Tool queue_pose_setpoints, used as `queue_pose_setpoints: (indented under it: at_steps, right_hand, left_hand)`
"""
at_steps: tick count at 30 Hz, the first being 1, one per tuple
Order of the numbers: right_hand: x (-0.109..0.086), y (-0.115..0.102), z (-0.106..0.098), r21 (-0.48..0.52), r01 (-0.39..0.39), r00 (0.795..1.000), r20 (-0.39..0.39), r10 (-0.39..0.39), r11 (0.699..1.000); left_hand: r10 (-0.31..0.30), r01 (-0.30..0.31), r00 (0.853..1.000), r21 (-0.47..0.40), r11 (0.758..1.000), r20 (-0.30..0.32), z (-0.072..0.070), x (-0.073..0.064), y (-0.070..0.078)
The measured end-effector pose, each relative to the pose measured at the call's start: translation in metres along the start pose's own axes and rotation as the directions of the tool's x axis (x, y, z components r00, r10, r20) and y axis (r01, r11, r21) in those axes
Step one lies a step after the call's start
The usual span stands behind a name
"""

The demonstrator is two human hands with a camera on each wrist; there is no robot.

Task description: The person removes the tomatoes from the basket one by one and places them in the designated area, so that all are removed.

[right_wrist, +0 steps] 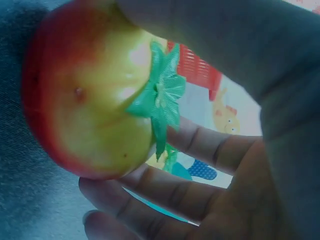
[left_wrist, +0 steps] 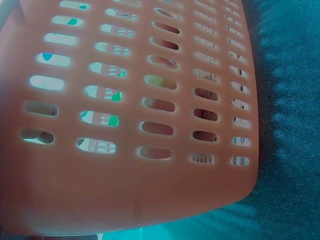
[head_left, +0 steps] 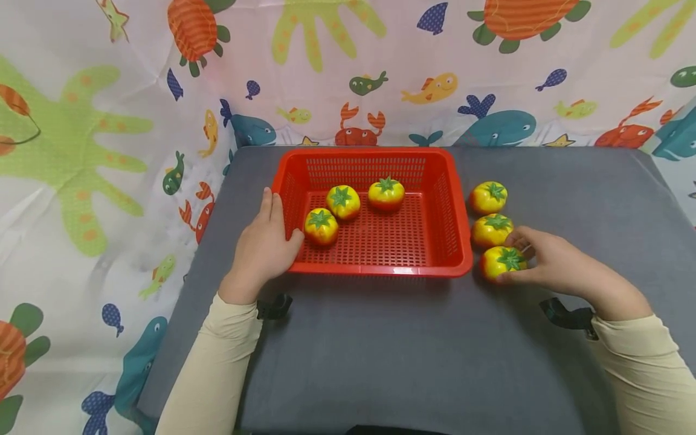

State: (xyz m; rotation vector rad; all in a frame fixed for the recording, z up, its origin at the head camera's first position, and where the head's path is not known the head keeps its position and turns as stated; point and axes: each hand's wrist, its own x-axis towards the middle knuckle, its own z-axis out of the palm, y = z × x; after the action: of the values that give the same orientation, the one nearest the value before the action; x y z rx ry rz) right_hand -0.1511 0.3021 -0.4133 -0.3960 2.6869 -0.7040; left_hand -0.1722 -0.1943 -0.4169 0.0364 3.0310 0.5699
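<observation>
Right hand (head_left: 551, 260) grasps a toy tomato (head_left: 497, 263); straight-fingered left hand (head_left: 263, 249) touches the red basket (head_left: 375, 270) near bench's (head_left: 353, 344) back edge.

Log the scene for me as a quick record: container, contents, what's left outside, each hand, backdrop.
Container: red basket on gray table
Inside: left tomato, center tomato, right tomato
Outside, right of basket: far tomato, middle tomato, near tomato
Left hand: rests on basket's left side
Right hand: holds near tomato between thumb and fingers
Near tomato lifted: cannot tell
Backdrop: sheet printed with sea animals
</observation>
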Motion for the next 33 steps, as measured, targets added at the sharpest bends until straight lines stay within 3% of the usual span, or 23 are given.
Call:
queue_pose_setpoints:
  at_steps: [7, 16, 26, 33]
  right_hand:
    - [0.003, 0.003, 0.005, 0.003, -0.017, 1.0, -0.009, 0.018, 1.0]
    - [0.005, -0.003, -0.003, -0.009, -0.004, 0.999, 0.032, 0.004, 1.0]
    - [0.007, -0.021, -0.03, -0.103, -0.02, 1.0, 0.008, 0.021, 0.994]
    - [0.024, -0.047, -0.048, -0.069, -0.043, 0.998, -0.042, 0.04, 0.997]
  left_hand:
    - [-0.004, 0.003, 1.0, 0.012, 1.0, 0.008, 0.0, 0.002, 0.001]
    - [-0.015, 0.015, 1.0, 0.014, 1.0, 0.013, -0.001, 0.001, 0.002]
    - [-0.008, 0.007, 1.0, 0.009, 1.0, 0.016, 0.0, 0.001, 0.003]
    - [-0.015, 0.015, 1.0, -0.002, 1.0, 0.021, -0.001, 0.0, 0.002]
